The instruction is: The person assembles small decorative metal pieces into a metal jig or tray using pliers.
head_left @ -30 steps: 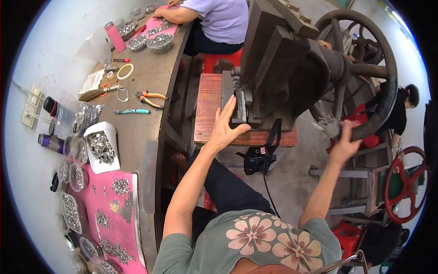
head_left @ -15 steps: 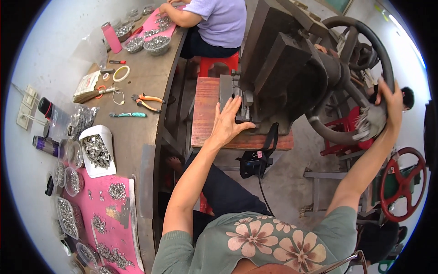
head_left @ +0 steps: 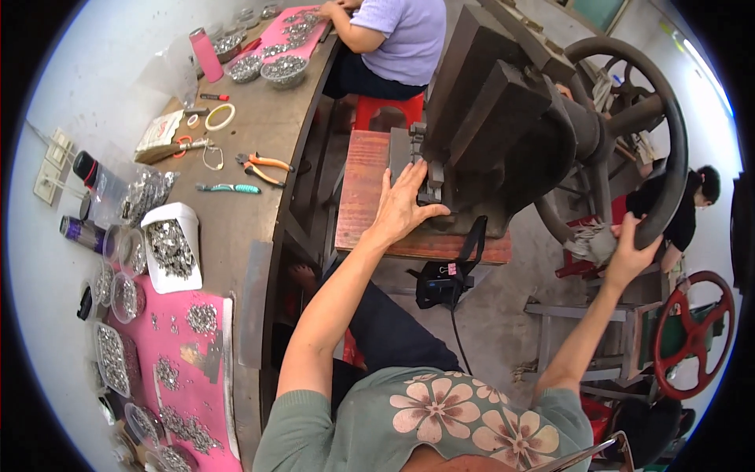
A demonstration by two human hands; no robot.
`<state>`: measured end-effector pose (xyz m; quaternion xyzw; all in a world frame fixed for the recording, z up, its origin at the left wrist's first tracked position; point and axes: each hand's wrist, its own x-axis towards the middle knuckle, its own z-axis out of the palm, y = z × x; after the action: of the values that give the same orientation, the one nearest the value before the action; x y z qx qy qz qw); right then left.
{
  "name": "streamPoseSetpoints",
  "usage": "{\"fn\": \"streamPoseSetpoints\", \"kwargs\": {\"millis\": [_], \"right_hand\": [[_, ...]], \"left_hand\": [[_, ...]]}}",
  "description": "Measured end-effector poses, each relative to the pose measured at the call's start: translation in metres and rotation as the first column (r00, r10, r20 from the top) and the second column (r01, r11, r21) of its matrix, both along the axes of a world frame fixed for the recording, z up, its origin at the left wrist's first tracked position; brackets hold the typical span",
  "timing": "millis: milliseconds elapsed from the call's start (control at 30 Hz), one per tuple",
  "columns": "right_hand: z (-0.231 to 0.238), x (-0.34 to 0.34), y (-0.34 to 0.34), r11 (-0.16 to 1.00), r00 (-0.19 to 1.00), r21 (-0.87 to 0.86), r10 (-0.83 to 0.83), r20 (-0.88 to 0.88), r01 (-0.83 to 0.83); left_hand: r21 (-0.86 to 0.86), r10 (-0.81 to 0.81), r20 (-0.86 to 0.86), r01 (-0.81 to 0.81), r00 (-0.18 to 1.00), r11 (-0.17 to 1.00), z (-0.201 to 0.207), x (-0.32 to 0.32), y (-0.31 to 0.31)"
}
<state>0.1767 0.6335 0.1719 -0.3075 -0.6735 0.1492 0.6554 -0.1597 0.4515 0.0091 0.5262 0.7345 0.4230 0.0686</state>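
In front of me a dark metal hand press (head_left: 495, 141) stands on a worn reddish wooden stand (head_left: 363, 189). My left hand (head_left: 403, 206) lies over the small steel die (head_left: 434, 185) at the press's foot, fingers stretched out and thumb spread to the right. Anything small under those fingers is hidden. Out to the right, my right hand (head_left: 631, 256) is closed round the lower rim of the press's big dark handwheel (head_left: 678, 165). A grey rag (head_left: 591, 242) is bunched on the wheel just left of that hand.
Along the left runs a workbench (head_left: 271, 149) with pliers (head_left: 263, 167), a white tray of metal pieces (head_left: 197, 236), a pink mat (head_left: 177, 315) and several tubs. A co-worker in a lilac shirt (head_left: 405, 39) sits beyond. A red handwheel (head_left: 692, 334) stands at the right.
My right hand has come down and inward with the handwheel's rim, and the wheel has turned. My left hand stays on the die. The whole view has shifted slightly.
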Motion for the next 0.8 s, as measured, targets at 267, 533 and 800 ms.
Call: {"fn": "streamPoseSetpoints", "kwargs": {"millis": [267,533,800], "right_hand": [[0.193,-0.017,0.074,0.944,0.748,-0.329,0.228,0.623,-0.014],[0.114,0.01,0.03,0.999,0.952,-0.045,0.022,0.305,-0.009],[0.127,-0.012,0.012,0.987,0.928,-0.163,0.064,0.367,-0.003]], "left_hand": [[0.024,-0.024,0.04,0.023,0.999,0.999,-0.002,0.002,0.003],[0.028,-0.035,0.027,0.034,0.999,0.999,0.013,0.0,0.003],[0.167,-0.115,0.313,0.065,0.943,0.984,0.004,-0.026,-0.023]]}}
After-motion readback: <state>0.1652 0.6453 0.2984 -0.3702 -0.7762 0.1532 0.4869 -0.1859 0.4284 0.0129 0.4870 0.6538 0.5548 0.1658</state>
